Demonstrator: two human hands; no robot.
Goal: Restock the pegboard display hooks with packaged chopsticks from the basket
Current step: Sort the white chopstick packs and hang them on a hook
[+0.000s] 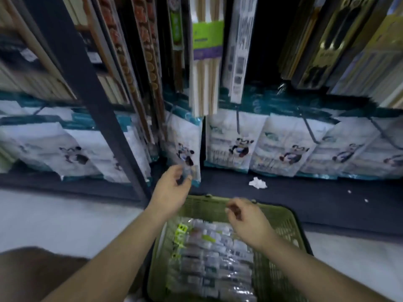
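Head: clear chopstick packs [209, 258] in green basket [290, 232]; left hand [172, 190] pinches panda pack [185, 138], right hand [246, 221] loose.

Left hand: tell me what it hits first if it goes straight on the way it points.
The left hand points up and forward at the hanging white panda pack. Its fingers are at the pack's lower edge, so that comes first. Blur hides whether they touch it.

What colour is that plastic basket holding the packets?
Olive green, a slatted plastic basket; the head view shows it clearly.
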